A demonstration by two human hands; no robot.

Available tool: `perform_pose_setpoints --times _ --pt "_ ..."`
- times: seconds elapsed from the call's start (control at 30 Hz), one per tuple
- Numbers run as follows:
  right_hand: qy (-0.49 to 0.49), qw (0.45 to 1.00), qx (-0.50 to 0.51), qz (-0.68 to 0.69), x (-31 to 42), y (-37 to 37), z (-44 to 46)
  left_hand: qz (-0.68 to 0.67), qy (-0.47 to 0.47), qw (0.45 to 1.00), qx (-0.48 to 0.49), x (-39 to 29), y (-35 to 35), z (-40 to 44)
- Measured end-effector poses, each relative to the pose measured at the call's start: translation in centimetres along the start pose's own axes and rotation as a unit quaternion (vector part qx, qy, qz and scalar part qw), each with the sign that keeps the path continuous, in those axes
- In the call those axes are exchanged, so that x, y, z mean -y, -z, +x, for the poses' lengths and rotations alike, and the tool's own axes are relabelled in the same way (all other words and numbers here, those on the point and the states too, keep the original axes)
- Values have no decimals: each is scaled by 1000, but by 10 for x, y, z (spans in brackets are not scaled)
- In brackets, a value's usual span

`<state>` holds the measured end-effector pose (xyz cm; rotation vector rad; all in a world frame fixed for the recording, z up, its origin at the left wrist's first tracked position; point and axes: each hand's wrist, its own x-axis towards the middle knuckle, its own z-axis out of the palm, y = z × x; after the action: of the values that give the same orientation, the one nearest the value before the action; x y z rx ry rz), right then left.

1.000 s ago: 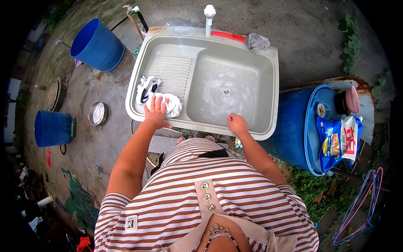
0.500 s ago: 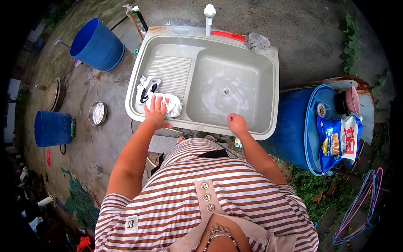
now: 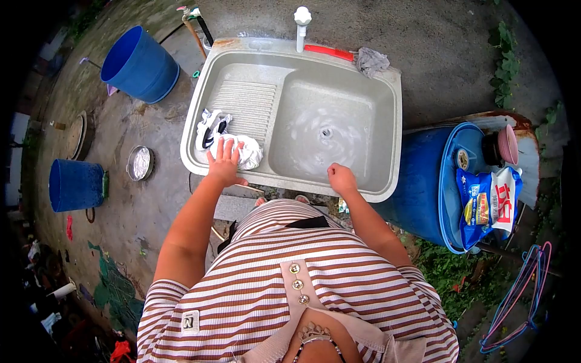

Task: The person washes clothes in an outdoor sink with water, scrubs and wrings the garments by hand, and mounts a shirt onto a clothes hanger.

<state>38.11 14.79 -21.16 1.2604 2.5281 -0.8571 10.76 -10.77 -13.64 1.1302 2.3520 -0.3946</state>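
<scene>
My left hand [image 3: 225, 164] lies with spread fingers on a bunched white cloth item with black parts [image 3: 249, 155]. This wet-looking bundle sits at the near left corner of a grey stone-like sink [image 3: 187, 145], below its ribbed washboard [image 3: 245, 106]. Over the sink's front rim, right of the middle, my right hand [image 3: 343, 179] is curled closed, and nothing sticks out of it. Shallow water [image 3: 302, 136] with whitish swirls lies around the drain [image 3: 326, 132] in the basin. A white tap [image 3: 301, 27] stands at the back rim.
A red-handled brush [image 3: 327, 52] and a grey rag [image 3: 370, 62] lie on the back rim. At right, a blue barrel [image 3: 411, 175] carries a blue-and-white detergent bag [image 3: 484, 202] and a pink bowl [image 3: 509, 144]. Blue buckets [image 3: 142, 66] and a metal basin [image 3: 141, 163] stand at left.
The whitish swirls on the water in the basin have shifted around the drain. Both hands and the cloth stay in place.
</scene>
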Motion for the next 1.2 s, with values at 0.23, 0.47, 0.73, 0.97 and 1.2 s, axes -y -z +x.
perform_pose_setpoints --times 0.23,0.47,0.73,0.97,1.2 --pt "-2 1000 0 3 -2 -2 1 1 -3 1000 -7 1 -3 1" --pt "2 1000 -14 6 -7 -7 4 1 3 1000 1 1 -3 2" --pt "2 1000 -15 0 -7 -8 5 1 3 1000 -5 1 -4 1" --pt "2 1000 -14 3 -6 -7 4 -1 -4 1000 -19 1 -5 1" --pt "1 1000 -10 3 -6 -7 5 1 1 1000 -14 0 -4 1"
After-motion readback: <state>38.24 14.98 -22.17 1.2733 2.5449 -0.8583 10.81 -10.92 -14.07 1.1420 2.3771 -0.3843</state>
